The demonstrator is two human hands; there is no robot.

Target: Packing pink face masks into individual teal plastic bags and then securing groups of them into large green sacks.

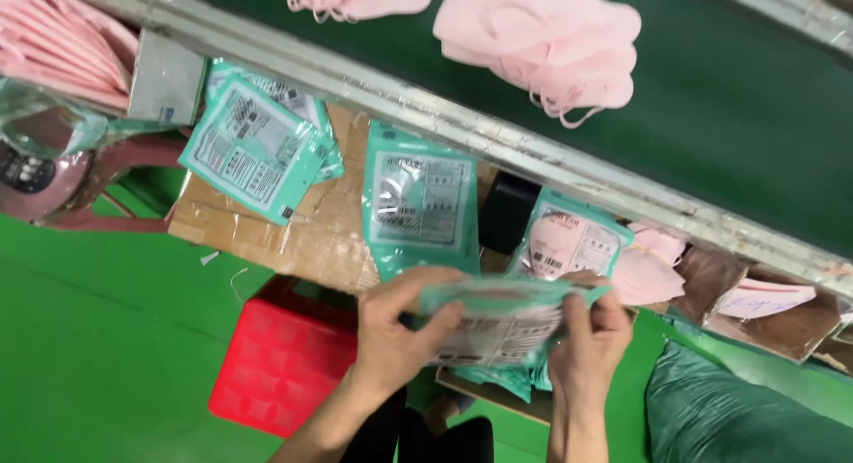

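Two hands, left hand (395,325) and right hand (591,334), pinch a teal mask pouch (498,321) by its ends; a loose pinch could drop it toward the red crate (280,361) at eight o'clock.

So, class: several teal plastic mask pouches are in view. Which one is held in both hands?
The teal plastic pouch at the bottom centre, gripped between the left hand and right hand; the other pouches lie untouched on the brown cardboard.

Green floor (107,339); dark conveyor belt (729,116); red crate (280,361)
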